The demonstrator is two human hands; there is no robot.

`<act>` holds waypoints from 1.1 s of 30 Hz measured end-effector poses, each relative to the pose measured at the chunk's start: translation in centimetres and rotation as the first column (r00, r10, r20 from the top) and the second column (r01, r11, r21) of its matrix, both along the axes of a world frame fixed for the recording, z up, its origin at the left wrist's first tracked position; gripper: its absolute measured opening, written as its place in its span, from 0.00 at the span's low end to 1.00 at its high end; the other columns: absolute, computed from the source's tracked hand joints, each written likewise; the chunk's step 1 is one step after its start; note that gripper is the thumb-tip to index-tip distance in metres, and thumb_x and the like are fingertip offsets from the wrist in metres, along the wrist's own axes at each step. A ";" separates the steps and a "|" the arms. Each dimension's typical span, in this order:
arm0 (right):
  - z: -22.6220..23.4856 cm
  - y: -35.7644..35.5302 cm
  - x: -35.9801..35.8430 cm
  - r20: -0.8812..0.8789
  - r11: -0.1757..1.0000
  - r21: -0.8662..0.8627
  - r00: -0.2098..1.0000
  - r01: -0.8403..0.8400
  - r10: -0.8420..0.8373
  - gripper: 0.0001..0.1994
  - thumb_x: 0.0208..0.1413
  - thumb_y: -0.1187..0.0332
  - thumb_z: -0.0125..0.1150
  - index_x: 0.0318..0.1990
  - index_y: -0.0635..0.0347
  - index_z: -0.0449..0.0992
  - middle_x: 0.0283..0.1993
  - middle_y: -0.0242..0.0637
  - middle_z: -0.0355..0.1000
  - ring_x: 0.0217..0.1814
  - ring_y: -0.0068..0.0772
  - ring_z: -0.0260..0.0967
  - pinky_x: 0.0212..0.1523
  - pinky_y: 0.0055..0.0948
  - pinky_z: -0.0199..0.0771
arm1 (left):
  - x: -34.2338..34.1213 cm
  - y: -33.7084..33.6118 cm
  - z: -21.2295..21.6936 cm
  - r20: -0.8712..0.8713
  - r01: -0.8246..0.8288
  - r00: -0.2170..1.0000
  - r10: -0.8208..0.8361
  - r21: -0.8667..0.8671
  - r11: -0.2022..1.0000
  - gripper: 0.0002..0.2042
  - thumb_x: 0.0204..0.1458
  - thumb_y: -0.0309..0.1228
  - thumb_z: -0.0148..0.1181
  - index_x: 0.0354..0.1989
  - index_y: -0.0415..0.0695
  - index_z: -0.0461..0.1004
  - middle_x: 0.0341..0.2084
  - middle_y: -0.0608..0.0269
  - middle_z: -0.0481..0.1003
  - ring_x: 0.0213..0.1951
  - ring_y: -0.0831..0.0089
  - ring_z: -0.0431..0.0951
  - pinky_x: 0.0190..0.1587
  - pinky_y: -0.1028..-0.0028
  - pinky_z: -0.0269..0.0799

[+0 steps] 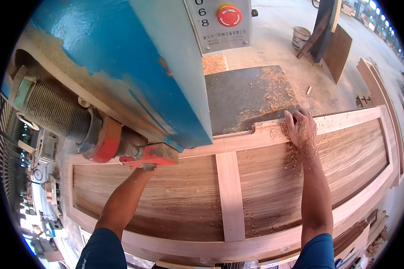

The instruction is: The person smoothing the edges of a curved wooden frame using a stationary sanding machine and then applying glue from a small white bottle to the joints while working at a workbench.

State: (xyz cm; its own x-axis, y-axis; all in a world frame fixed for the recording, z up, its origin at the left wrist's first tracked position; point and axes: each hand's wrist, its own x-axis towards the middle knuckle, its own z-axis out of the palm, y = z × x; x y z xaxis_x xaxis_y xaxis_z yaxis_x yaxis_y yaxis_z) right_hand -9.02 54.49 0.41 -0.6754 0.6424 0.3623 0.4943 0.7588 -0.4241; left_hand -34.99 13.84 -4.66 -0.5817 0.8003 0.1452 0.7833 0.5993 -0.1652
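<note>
A long wooden door (230,197) with pale frame rails and two darker grained panels lies flat before me. My right hand (301,129) is at its far rail, the fingers curled over the rail's outer edge beside a notch; wood shavings cling to the hand and wrist. My left forearm (125,197) reaches over the left panel, but the hand is hidden behind the red head (150,154) of a blue woodworking machine (121,58). Shavings (294,161) lie on the right panel below my right wrist.
A dark metal table plate (244,96) strewn with shavings lies beyond the door. Above it hangs a control panel with a red stop button (229,16). A ribbed hose (54,107) runs at the left. A bucket (300,37) and a post (324,33) stand farther back.
</note>
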 end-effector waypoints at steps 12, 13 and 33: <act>-1.1 0.8 -0.3 -0.049 0.996 0.085 0.998 0.035 -0.031 0.16 0.61 0.60 0.58 0.26 0.64 0.77 0.33 0.46 0.72 0.41 0.52 0.70 0.42 0.46 0.71 | -3.2 2.8 -0.1 -0.010 0.111 0.994 -0.111 0.110 0.988 0.10 0.54 0.34 0.55 0.37 0.41 0.75 0.34 0.48 0.78 0.39 0.49 0.77 0.42 0.53 0.72; -1.1 0.8 -0.1 -0.050 0.995 0.091 0.998 0.039 -0.034 0.16 0.60 0.61 0.58 0.26 0.64 0.77 0.33 0.46 0.72 0.41 0.52 0.70 0.42 0.46 0.71 | -3.4 3.0 -0.3 -0.013 0.116 0.993 -0.115 0.114 0.987 0.10 0.54 0.34 0.55 0.37 0.41 0.75 0.34 0.48 0.78 0.39 0.49 0.77 0.42 0.53 0.72; -0.5 1.2 -0.7 -0.058 0.996 0.092 0.998 0.009 -0.003 0.11 0.57 0.63 0.57 0.37 0.62 0.79 0.40 0.46 0.76 0.47 0.51 0.72 0.50 0.44 0.72 | -5.6 4.9 1.7 0.074 0.076 0.992 -0.102 0.295 0.952 0.11 0.56 0.32 0.53 0.24 0.40 0.70 0.28 0.49 0.76 0.34 0.49 0.76 0.39 0.54 0.69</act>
